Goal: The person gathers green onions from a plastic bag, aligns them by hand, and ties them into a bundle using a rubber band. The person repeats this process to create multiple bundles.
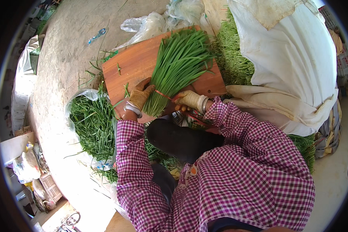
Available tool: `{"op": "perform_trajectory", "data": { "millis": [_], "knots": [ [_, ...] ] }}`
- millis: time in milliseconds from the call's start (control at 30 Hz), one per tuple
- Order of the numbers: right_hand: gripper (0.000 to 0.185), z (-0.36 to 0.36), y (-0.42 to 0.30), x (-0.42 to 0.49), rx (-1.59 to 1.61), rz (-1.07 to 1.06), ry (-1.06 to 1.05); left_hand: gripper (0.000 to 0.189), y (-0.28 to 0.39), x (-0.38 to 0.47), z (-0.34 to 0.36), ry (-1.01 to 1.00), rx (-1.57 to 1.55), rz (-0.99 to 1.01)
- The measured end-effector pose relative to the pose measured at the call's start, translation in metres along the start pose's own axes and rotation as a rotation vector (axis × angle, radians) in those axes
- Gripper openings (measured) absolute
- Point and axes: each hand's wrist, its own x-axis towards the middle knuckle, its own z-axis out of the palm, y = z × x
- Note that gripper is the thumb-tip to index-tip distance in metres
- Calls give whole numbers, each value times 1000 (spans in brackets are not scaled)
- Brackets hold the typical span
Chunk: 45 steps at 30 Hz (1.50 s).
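A thick bundle of garlic chives [181, 59] lies across a reddish-brown wooden board [130, 68], its leaf tips pointing away from me and its pale stem ends towards me. A thin red tie [163, 94] crosses the stems low on the bundle. My left hand [139, 97], in a tan work glove, grips the stems from the left, with its thumb beside the tie. From the right, my right hand [188, 100], in a paler glove, holds the tie's end against the bundle. Its fingertips are partly hidden below.
Loose green leaves fill a plastic-lined container [68, 107] on the left. Blue-handled scissors [97, 36] lie on the floor beyond. Clear plastic bags [150, 24] lie behind the board. Right of it, stacked green stems [235, 49] sit partly under a white cloth [290, 58].
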Motion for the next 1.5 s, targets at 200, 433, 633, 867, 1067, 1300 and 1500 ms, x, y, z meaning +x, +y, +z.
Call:
{"op": "perform_trajectory", "data": {
  "millis": [200,433,633,867,1067,1300,1500],
  "knots": [
    [20,-17,21,4,-22,-200,-149,23,-19,-18,5,71,416,482],
    [19,-4,25,-8,-20,-349,-138,14,1,8,24,54,1172,214],
    [19,-9,25,-19,112,-421,-125,26,13,14,23,164,763,206],
    [20,-7,20,-13,95,-398,-46,21,17,-22,17,-10,916,475],
    [17,2,22,-14,106,-400,-58,11,20,-5,33,-31,1158,298],
    [16,-4,22,-18,20,-412,36,29,22,-8,25,163,772,169],
    [18,5,7,-20,65,-625,150,127,35,-28,53,9,1168,31]
  ]
}}
